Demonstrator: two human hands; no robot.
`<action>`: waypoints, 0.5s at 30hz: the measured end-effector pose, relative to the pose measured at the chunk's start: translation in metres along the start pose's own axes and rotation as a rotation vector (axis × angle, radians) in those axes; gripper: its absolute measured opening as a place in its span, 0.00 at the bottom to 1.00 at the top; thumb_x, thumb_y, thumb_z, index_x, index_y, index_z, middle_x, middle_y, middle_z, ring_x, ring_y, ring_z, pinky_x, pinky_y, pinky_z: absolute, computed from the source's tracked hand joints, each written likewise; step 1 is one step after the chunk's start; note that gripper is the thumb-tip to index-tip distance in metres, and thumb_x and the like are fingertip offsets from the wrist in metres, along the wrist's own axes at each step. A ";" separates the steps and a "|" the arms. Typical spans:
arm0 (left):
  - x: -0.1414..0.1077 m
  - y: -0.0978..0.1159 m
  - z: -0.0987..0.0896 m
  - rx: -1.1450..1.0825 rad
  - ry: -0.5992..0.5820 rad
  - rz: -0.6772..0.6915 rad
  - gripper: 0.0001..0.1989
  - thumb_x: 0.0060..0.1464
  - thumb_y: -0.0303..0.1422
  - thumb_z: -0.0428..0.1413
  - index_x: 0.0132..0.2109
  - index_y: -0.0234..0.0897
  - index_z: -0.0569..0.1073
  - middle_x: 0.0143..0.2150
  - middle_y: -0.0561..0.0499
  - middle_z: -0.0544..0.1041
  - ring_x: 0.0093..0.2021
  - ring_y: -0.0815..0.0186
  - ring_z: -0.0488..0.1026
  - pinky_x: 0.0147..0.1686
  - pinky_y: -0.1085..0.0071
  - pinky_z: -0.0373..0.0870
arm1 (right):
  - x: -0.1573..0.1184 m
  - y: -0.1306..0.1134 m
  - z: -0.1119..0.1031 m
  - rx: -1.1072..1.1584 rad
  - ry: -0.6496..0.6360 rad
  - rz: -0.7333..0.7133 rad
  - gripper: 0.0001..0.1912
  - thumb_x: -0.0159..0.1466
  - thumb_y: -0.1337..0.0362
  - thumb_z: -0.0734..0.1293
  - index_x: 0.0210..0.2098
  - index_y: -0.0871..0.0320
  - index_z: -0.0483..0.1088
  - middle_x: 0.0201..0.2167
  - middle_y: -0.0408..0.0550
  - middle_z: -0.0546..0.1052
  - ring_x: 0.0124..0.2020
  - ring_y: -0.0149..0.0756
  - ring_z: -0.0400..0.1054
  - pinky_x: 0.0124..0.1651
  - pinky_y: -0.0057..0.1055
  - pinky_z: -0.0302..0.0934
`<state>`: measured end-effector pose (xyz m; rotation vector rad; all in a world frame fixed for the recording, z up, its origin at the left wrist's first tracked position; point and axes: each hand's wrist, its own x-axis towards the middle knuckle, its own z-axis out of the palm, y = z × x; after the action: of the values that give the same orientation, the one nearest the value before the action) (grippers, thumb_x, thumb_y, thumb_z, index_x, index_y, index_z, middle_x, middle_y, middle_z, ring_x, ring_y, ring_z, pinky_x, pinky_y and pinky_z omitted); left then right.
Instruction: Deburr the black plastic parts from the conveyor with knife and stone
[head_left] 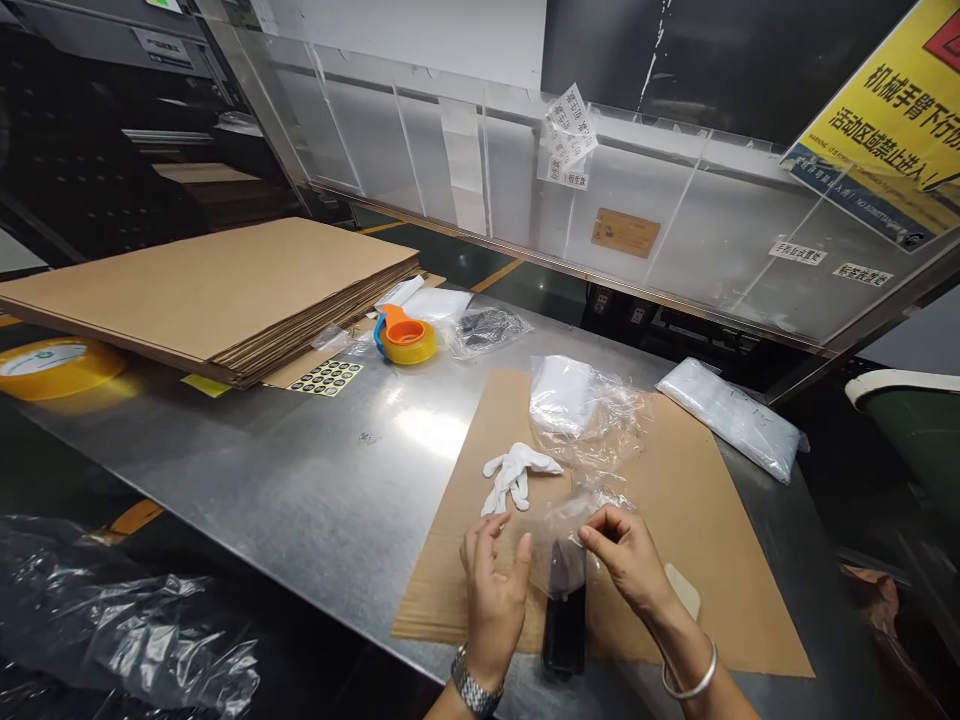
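My left hand (495,585) has its fingers curved and its thumb held apart, just left of a clear plastic bag (551,530); nothing shows in its grasp. Thumb and forefinger of my right hand (622,550) pinch the edge of that bag. Beneath and in front of the bag lies a dark, glossy, oblong object (564,630), its upper part seen through the film; its kind is unclear. White gloves (519,470) lie crumpled on the cardboard sheet (442,590), beyond my left hand. A small beige pad (682,590) is partly hidden behind my right wrist.
Farther back are a pack of clear bags (566,395) and a wrapped white pack (731,415). An orange tape dispenser (405,335) stands left, near a sticker sheet (326,378), a cardboard stack (225,290) and a yellow tape roll (60,368). A transparent panel (517,190) borders the metal table (300,490).
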<state>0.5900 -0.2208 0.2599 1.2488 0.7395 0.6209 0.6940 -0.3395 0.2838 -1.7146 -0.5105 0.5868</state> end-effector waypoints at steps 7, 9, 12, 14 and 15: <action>0.004 -0.001 0.016 -0.330 -0.150 -0.187 0.11 0.45 0.36 0.59 0.24 0.32 0.69 0.23 0.52 0.71 0.26 0.70 0.68 0.30 0.74 0.65 | -0.005 -0.005 0.023 0.030 -0.060 -0.033 0.14 0.52 0.56 0.69 0.20 0.60 0.66 0.19 0.40 0.65 0.23 0.28 0.56 0.27 0.25 0.51; 0.015 -0.004 0.013 -0.402 0.013 -0.201 0.10 0.44 0.35 0.59 0.26 0.33 0.68 0.26 0.51 0.73 0.29 0.69 0.70 0.33 0.73 0.67 | -0.003 -0.003 0.021 0.068 -0.053 -0.014 0.16 0.55 0.53 0.66 0.21 0.60 0.65 0.19 0.40 0.64 0.22 0.27 0.56 0.27 0.26 0.52; 0.032 -0.005 -0.003 -0.436 0.130 -0.165 0.09 0.42 0.32 0.57 0.25 0.36 0.63 0.30 0.51 0.75 0.32 0.67 0.73 0.36 0.69 0.68 | 0.001 -0.002 0.014 0.094 -0.015 -0.001 0.18 0.59 0.51 0.61 0.22 0.60 0.64 0.18 0.40 0.62 0.22 0.27 0.55 0.27 0.26 0.52; 0.040 -0.002 -0.016 -0.429 0.189 -0.104 0.10 0.39 0.28 0.56 0.24 0.37 0.59 0.31 0.54 0.74 0.29 0.70 0.72 0.32 0.72 0.67 | 0.002 -0.002 0.011 0.081 -0.004 0.005 0.18 0.59 0.51 0.61 0.24 0.60 0.65 0.18 0.39 0.62 0.21 0.26 0.54 0.26 0.25 0.51; 0.041 0.002 -0.022 -0.415 0.210 -0.064 0.10 0.38 0.26 0.56 0.25 0.37 0.59 0.30 0.56 0.74 0.27 0.72 0.70 0.30 0.74 0.66 | 0.002 -0.002 0.010 0.066 -0.005 0.006 0.17 0.58 0.51 0.62 0.24 0.60 0.65 0.18 0.39 0.62 0.21 0.26 0.54 0.26 0.25 0.51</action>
<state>0.5983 -0.1754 0.2519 0.7832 0.7737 0.8139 0.6889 -0.3301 0.2834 -1.6528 -0.4849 0.6062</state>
